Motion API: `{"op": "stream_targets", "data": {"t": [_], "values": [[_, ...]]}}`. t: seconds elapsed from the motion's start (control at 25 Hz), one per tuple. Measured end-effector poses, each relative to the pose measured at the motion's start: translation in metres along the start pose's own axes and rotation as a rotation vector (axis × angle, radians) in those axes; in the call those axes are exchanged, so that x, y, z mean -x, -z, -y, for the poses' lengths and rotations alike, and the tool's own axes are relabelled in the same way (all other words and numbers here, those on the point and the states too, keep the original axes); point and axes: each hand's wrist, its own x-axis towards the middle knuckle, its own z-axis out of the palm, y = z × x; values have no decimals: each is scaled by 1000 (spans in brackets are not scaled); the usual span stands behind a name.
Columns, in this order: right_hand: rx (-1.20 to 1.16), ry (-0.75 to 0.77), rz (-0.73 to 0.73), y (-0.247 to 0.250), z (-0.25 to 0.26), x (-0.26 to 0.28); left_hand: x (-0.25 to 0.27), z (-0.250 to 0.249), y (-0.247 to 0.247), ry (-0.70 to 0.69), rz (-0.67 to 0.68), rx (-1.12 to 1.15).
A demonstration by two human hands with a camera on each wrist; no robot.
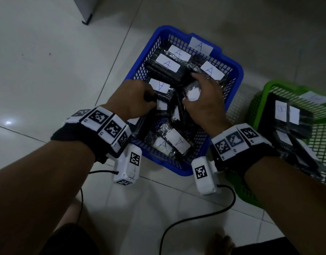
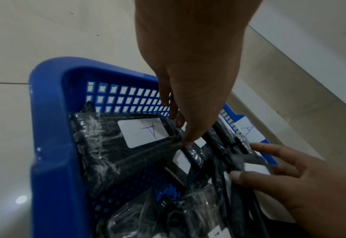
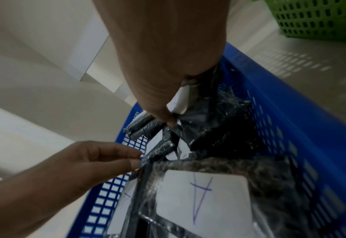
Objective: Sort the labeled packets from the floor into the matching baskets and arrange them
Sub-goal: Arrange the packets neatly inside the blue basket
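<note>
Mostly sorted, by the look of it: no packets show on the floor [image 1: 48, 57] in any view. Blue basket [image 1: 238, 74] tagged A holds a jumbled pile of black A-labeled packets [image 1: 167, 64]; green basket [image 1: 259, 92] beside it holds more packets, labels unreadable. Left hand [image 1: 130, 100] fingers pinch a packet's edge mid-basket. Right hand [image 1: 204, 96] fingers curl round another packet with a white label. Judgement: sorting done or nearly so, arranging underway; the A pile lies crooked and overlapping, so straightening remains.
</note>
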Motion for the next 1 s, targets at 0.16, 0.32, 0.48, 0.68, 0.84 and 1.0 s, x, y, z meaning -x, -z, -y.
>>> {"op": "stream_targets", "data": {"t": [0.16, 0.32, 0.48, 0.68, 0.84, 1.0], "values": [[-228, 65, 17, 8, 21, -1, 6, -6, 6, 127, -115, 307], [-519, -83, 48, 1, 46, -2, 14, -18, 20, 392, -33, 872], [-621, -209, 102, -12, 43, 6, 25, -22, 29, 431, 143, 915], [-612, -195, 192, -13, 45, 15, 31, -24, 28, 372, 103, 833], [-474, -184, 240, -7, 41, 17, 26, -10, 24, 221, 148, 427], [-92, -52, 432, 3, 37, 23, 26, -2, 21, 165, 302, -59]]}}
